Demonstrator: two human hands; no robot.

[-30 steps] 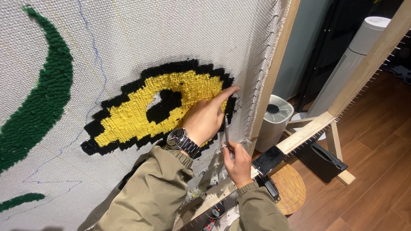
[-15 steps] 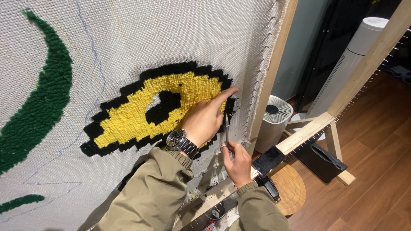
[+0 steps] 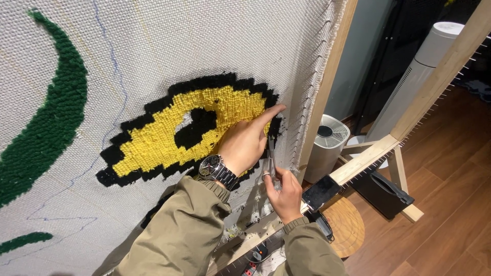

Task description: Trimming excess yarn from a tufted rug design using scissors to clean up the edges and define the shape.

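My left hand (image 3: pixel 245 140), with a metal wristwatch (image 3: pixel 217 169) on its wrist, lies flat on a white tufting cloth (image 3: pixel 194 41) stretched on a wooden frame (image 3: pixel 332 66). Its index finger points at the right end of a yellow tufted shape (image 3: pixel 153 140) with a black outline and black centre. My right hand (image 3: pixel 284 191) sits just below, shut on small metal scissors (image 3: pixel 271 153) whose blades point up towards the black edge beside the left hand.
A green tufted curve (image 3: pixel 48 122) runs along the cloth's left. A dark phone (image 3: pixel 321 192) rests on the frame's lower bar above a round wooden stool (image 3: pixel 345 227). A white round appliance (image 3: pixel 325 145), a tall white tower (image 3: pixel 417 76) and a black case (image 3: pixel 383 191) stand on the wooden floor.
The scissors in my right hand have edged up a little closer to the black border. The left hand stays pressed on the cloth.
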